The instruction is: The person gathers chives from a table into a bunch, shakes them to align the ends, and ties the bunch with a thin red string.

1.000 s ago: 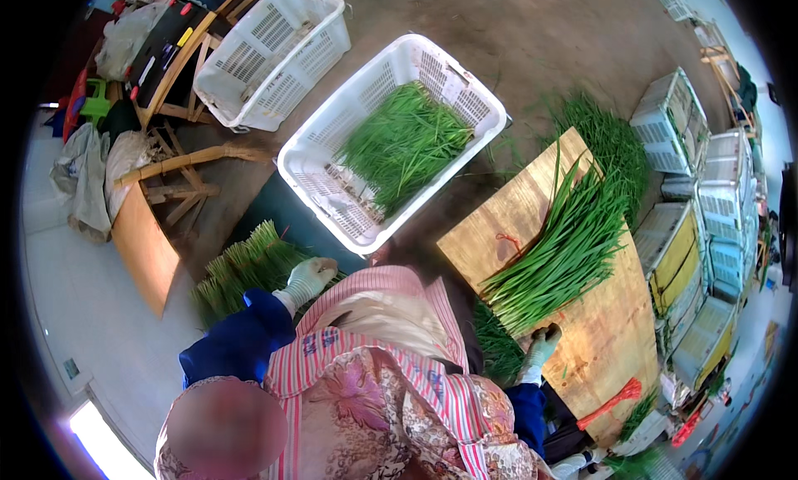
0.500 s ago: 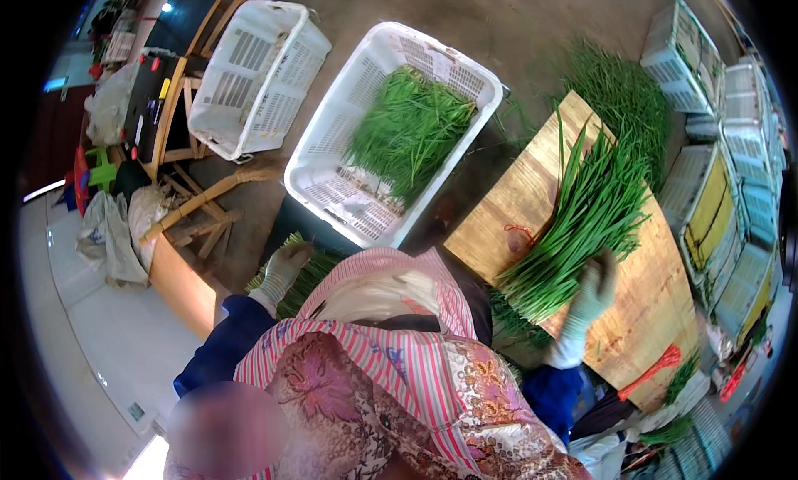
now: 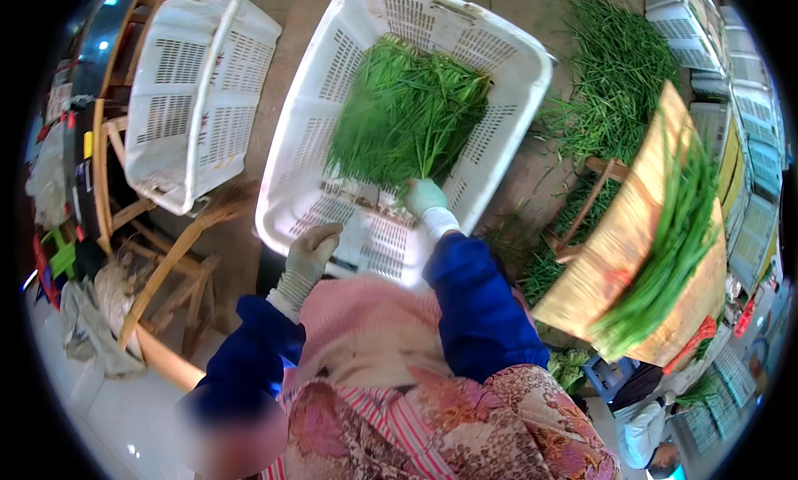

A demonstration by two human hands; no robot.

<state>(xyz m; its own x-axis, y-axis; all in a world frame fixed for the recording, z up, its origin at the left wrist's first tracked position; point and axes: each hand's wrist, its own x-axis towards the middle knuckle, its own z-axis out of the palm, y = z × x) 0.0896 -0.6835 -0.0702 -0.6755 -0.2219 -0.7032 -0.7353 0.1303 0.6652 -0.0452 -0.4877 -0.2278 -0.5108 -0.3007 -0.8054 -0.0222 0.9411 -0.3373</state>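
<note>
Both my hands wear pale knitted gloves. My right hand (image 3: pixel 426 199) reaches into the large white plastic crate (image 3: pixel 278 164), its fingers closed on a few strands at the near edge of the green chives (image 3: pixel 407 114). Those chives lie in a loose layer in the crate's middle and far part. By the crate's near left rim, my left hand (image 3: pixel 307 264) is held with curled fingers, and nothing shows in it. To my right, a big bundle of long chives (image 3: pixel 665 256) rests across a wooden board (image 3: pixel 594 264).
Behind the board, a large heap of chives (image 3: pixel 619 73) lies on the floor. A second white crate (image 3: pixel 170 89) stands at the left, near a wooden stool (image 3: pixel 195 289). Stacked crates (image 3: pixel 752 164) line the right side. Another person (image 3: pixel 648 430) shows at the lower right.
My right hand has left the bundle on the board and reached into the crate. My left hand has moved off the chives beside my lap toward the crate. The view has shifted.
</note>
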